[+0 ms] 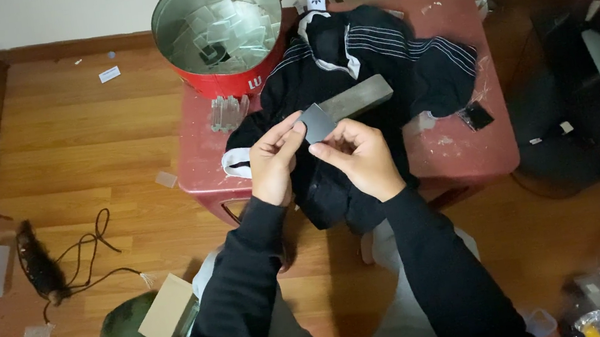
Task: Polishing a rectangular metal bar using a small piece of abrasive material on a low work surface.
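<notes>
- A small dark square [319, 122] is being pinched between both hands, just above the low red table [467, 146].
- The left hand [273, 160] is being closed on the square's left edge with thumb and fingertips.
- The right hand [360, 157] is being closed on its lower right edge in the same way.
- The square is looking thin, flat and stiff, so it is likely light and could be slippery; it is best being held by its edges, as now.
- A grey bar [358, 97] is lying just behind the square, on a black top [377, 50] with white stripes.
- The bar is looking hard and heavy; whether it is being touched by the square cannot be told.
- A red tin [227, 85] full of clear little packets is sitting at the table's far left corner.
- Cords and bits of hair are lying on the wood floor [80, 143].
</notes>
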